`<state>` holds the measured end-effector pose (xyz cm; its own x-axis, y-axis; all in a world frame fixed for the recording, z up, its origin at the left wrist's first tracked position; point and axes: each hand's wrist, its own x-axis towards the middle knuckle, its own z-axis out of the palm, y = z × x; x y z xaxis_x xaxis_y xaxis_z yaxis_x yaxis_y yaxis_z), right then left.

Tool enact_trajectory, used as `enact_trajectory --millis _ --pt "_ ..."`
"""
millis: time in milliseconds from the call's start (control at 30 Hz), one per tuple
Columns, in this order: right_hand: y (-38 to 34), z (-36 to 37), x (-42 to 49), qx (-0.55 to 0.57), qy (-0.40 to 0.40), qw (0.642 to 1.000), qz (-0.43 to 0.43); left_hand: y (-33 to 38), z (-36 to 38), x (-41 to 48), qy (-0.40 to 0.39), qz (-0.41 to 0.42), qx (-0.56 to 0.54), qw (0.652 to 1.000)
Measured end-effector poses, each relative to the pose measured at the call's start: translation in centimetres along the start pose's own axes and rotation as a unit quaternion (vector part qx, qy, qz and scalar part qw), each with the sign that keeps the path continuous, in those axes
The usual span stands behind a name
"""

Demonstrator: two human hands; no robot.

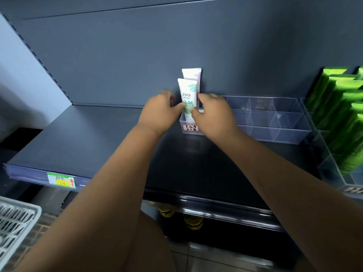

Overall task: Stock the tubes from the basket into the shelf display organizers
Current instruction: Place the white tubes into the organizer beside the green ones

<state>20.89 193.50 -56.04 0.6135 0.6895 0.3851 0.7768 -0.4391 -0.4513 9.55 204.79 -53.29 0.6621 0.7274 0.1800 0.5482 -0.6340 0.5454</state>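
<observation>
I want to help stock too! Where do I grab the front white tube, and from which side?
Pinch the front tube by the side edges of its flat upper half, coming from the front. It stands upright, bottom walled in by the clear organizer, with the back tube behind.

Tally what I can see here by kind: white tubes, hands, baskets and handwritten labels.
White tubes: 2, the front white tube and the back white tube
Hands: 2, the left hand and the right hand
Baskets: 1, the white basket
Labels: 1, the handwritten label
Total: 6
</observation>
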Motion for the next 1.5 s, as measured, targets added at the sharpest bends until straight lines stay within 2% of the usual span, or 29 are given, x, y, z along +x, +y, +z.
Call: enact_trajectory --millis 100,233,400,500,633,800,933,1133,1233,1367,1500 --pt "-1.5 -1.0 -1.7 -0.025 0.009 1.0 -0.001 0.6 -1.1 -1.6 0.015 -0.019 0.088 0.996" --pt "-5.1 -2.5 -4.4 -0.041 0.03 0.999 -0.011 0.4 -3.8 -4.4 0.043 -0.012 0.089 0.995" --pt "-9.9 -4.2 -7.0 -0.064 0.043 0.997 0.017 -2.5 -7.9 -10.2 0.14 -0.02 0.105 0.984" --pt "-12.9 -4.5 -8.7 -0.027 0.006 0.998 -0.05 -6.1 -10.0 -14.9 0.179 -0.037 0.166 0.969" --pt "-18.6 -2.9 -11.9 0.071 -0.061 0.982 -0.165 -12.1 -11.9 -22.9 0.194 -0.112 0.202 0.953" --pt "-26.2 2.1 -17.7 0.095 -0.158 0.93 -0.318 -17.8 -13.6 -32.1 0.188 -0.237 0.24 0.923" --pt "-29.7 6.6 -22.8 0.081 -0.253 0.891 -0.368 -21.8 -13.8 -37.9 0.185 -0.318 0.234 0.9" --pt "-29.5 13.3 -27.2 -0.019 -0.393 0.843 -0.367 -27.9 -9.2 -43.6 0.123 -0.404 0.192 0.886" --pt "-28.3 16.3 -27.7 -0.059 -0.453 0.83 -0.318 -30.3 -6.1 -45.2 0.094 -0.445 0.133 0.881" --pt "-27.2 20.1 -27.3 -0.088 -0.49 0.831 -0.247 -33.6 -2.2 -46.6 0.051 -0.49 0.073 0.867" --pt "-26.8 24.6 -27.8 -0.093 -0.541 0.817 -0.177 -37.2 1.6 -47.5 -0.015 -0.524 0.045 0.85"
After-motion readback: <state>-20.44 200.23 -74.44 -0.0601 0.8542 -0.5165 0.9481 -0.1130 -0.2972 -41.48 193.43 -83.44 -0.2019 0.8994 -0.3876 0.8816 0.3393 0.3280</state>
